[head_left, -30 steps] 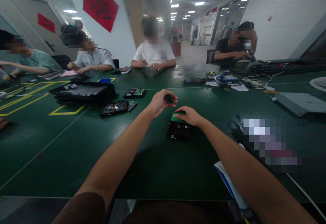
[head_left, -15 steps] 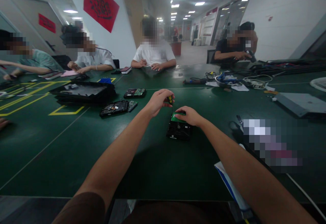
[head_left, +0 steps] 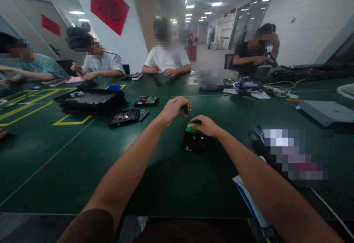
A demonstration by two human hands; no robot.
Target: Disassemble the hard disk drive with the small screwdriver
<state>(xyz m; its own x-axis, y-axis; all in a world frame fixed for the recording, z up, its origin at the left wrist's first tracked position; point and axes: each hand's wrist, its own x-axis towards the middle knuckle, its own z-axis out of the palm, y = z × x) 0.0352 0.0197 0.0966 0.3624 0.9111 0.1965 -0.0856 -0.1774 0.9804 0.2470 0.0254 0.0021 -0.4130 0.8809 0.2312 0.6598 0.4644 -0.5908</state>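
A black hard drive (head_left: pixel 194 142) lies on the green table, with a green circuit board (head_left: pixel 190 127) on its far half. My left hand (head_left: pixel 173 111) is closed around the black-and-yellow handle of a small screwdriver (head_left: pixel 186 108), held upright over the drive's far edge. The screwdriver's tip is too small to make out. From the right, my right hand (head_left: pixel 207 125) grips the drive, its thumb lying on the board and its fingers at the far side, partly hidden.
Left of my hands lie another hard drive (head_left: pixel 146 100), an opened drive (head_left: pixel 124 117) and a loose circuit board (head_left: pixel 143 115). Black trays (head_left: pixel 91 101) stand farther left. Cables (head_left: pixel 249 84) and a grey metal case (head_left: pixel 326 112) are at right. Several people sit across the table.
The screwdriver handle has turned a little in my left fingers, which have shifted around it. My right hand and the hard drive stay almost where they were.
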